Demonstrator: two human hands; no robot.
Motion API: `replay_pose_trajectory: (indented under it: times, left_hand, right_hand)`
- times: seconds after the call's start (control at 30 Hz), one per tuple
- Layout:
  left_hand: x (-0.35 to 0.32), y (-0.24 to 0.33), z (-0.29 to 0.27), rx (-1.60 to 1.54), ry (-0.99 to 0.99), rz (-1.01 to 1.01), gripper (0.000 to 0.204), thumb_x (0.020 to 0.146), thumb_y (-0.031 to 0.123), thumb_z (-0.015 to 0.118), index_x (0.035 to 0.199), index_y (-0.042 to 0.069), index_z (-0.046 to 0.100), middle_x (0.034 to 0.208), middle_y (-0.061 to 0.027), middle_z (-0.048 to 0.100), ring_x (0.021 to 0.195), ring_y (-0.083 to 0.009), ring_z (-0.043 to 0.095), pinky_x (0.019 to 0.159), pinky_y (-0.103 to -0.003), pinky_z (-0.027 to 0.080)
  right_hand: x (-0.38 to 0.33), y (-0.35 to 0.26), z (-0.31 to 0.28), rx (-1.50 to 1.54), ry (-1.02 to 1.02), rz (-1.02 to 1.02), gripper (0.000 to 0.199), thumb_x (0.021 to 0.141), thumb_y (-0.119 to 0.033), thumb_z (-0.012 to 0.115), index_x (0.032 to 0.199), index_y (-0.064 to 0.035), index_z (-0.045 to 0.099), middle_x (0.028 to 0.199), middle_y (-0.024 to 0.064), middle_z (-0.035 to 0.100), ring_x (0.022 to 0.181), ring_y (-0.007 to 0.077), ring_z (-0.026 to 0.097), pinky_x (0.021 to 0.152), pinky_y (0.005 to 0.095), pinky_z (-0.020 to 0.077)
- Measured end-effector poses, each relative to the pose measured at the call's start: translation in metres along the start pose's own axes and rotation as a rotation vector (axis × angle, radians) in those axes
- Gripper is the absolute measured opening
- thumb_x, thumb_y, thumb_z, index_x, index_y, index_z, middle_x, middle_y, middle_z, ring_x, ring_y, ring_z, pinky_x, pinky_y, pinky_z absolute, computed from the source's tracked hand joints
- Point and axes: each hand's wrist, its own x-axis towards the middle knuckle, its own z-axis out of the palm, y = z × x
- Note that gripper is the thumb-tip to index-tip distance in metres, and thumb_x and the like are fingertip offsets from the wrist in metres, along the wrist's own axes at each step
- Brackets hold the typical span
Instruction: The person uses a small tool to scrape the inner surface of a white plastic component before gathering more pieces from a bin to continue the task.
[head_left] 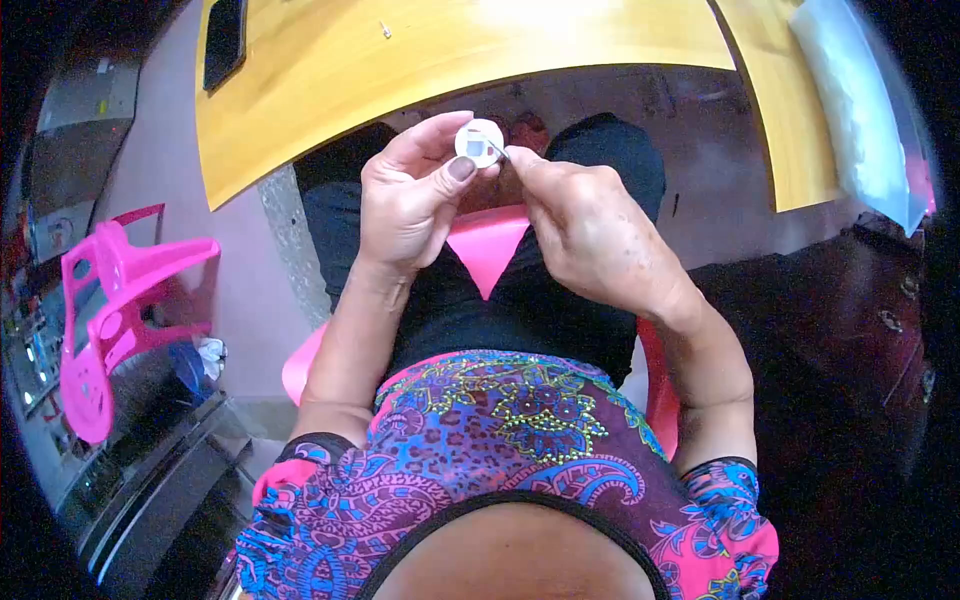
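Note:
My left hand (415, 190) is closed on a small round white disc (468, 158), pinched between thumb and fingers above my lap. A grey square and a small dark reddish spot show on the disc's face. From the right, my right hand (590, 215) comes up to it, its fingers pinched together. A thin metallic tool (496, 148) juts from those fingertips and reaches over the disc's face. Its exact kind cannot be made out, and my fingers hide its rear end.
Ahead stands a yellow wooden table (330, 110) bearing a dark phone (224, 42) and a tiny pale piece (386, 31). A clear plastic bag of white stuff (860, 110) hangs at the far right. A pink plastic chair (130, 300) is on the left; another pink seat (485, 245) is under me.

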Motion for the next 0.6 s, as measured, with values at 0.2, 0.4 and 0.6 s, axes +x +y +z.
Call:
replay_pose_trajectory:
  times: [0.2,0.4,0.6]
  left_hand:
    - [-0.003,0.000,0.007,-0.030,0.055,0.014,0.035,0.082,-0.005,0.061,0.116,-0.005,0.055,0.104,-0.0175,0.063,0.089,-0.0226,0.064,0.081,-0.033,0.055]
    - [-0.007,0.001,0.011,0.071,0.068,0.068,0.034,0.081,-0.005,0.063,0.114,-0.005,0.056,0.102,-0.0164,0.064,0.087,-0.0206,0.064,0.081,-0.032,0.054]
    - [-0.012,-0.003,0.019,0.414,0.131,0.079,0.030,0.080,-0.006,0.064,0.109,-0.006,0.061,0.101,-0.0142,0.064,0.084,-0.0177,0.064,0.077,-0.030,0.055]
  right_hand:
    - [-0.005,-0.004,0.016,-0.126,0.141,-0.053,0.041,0.077,0.006,0.050,0.118,0.0098,0.047,0.077,0.0236,0.057,0.069,0.0399,0.060,0.060,0.0419,0.0491]
    - [-0.010,-0.014,0.013,-0.388,0.098,-0.102,0.053,0.070,0.006,0.053,0.121,0.0126,0.042,0.076,0.0194,0.054,0.065,0.0366,0.059,0.059,0.0424,0.0502]
    - [-0.014,-0.020,0.015,-0.718,0.016,-0.050,0.045,0.074,-0.003,0.054,0.116,0.0130,0.048,0.074,0.0144,0.056,0.061,0.0246,0.062,0.051,0.0336,0.0511]
